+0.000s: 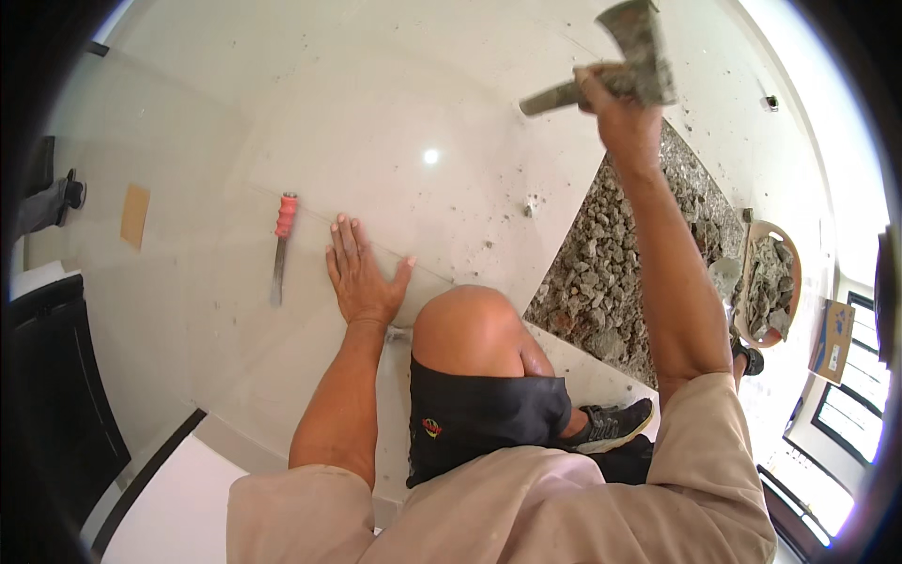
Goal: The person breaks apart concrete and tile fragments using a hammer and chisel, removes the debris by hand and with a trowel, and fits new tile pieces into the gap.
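Right grip: the right hand (622, 103) was closed in a fist around the handle of a cement-crusted grey metal hatchet-like hammer (628, 58), raised high above the floor with the arm stretched up.
Hammer: its head stood above the knuckles, and the handle's end stuck out to the left of the fist.
Left grip: the left hand (362, 275) lay flat on the glossy white floor tile (310, 132), fingers spread and palm down, holding nothing.
Chisel: a grey steel chisel with an orange-red rubber handle (281, 245) lay on the tile just left of the left hand, not touching it.
Knee: the person's bent bare knee (465, 324) was just right of the left hand, above black shorts.
Rubble: a broken-out patch of grey stone rubble (625, 254) lay below the raised arm, right of the knee.
Basket: a round brown basket holding grey debris (794, 282) sat at the far right.
Shoe: a black trainer (615, 423) rested on the tile beside the rubble.
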A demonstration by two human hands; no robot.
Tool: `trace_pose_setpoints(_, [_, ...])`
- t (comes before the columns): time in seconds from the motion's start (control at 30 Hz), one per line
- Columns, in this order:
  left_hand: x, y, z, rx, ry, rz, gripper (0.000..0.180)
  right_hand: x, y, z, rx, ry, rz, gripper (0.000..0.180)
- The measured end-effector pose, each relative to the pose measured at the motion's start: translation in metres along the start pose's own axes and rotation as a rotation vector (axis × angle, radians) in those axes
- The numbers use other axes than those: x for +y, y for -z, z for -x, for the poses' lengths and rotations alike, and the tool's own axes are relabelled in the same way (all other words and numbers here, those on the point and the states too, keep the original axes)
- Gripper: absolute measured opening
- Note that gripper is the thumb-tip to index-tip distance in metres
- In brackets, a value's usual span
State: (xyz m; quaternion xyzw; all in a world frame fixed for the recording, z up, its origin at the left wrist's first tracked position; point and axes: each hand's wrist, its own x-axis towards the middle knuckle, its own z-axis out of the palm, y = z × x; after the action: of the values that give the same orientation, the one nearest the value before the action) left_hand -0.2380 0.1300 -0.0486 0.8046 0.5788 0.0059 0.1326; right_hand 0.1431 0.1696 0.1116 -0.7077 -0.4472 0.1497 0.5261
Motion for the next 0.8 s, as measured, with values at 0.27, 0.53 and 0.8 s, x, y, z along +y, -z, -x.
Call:
trace_pose_setpoints(0.27, [0.001,-0.005,-0.004,0.037,-0.032,0.040,0.107,0.008,-0.042,-0.003,-0.154,0.023,-0.098,0.016])
trace_pose_setpoints(0.53, [0.008,-0.004,-0.003,0.035,-0.056,0.049,0.108,0.045,0.014,-0.037,0.029,-0.025,0.158,0.015])
trace_pose_setpoints(0.8, [0.009,-0.002,0.000,0.072,-0.094,0.047,0.106,0.044,0.042,-0.002,0.100,-0.099,0.099,0.016])
